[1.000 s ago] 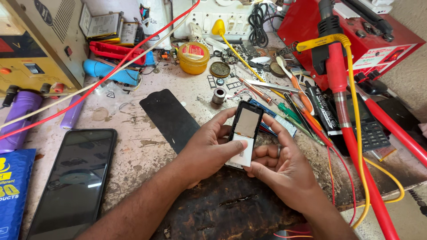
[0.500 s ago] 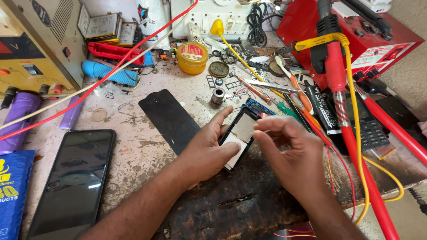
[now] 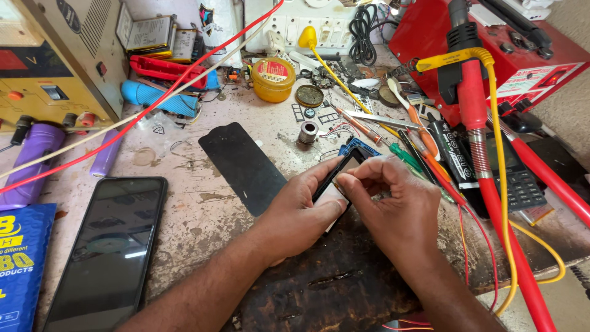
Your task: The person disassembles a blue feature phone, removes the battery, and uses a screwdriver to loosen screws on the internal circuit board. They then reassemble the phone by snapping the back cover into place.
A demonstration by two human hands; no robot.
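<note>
Gripping a small black rectangular phone display panel [image 3: 337,179] from below, the left hand [image 3: 295,212] holds it tilted above the dark scorched wooden work block [image 3: 326,283]. The right hand [image 3: 393,206] pinches closed on the panel's upper edge, beside a flat black glass strip [image 3: 241,165] on the stained workbench [image 3: 190,203].

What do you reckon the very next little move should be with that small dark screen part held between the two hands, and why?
Probably a gentle peel or lift at the edge. The right hand has its fingertips pinched at the side edge of the small dark rectangular screen panel, while the left hand cradles it from below, tilted above the worn dark mat. Whether a film is there, I cannot tell.
</note>
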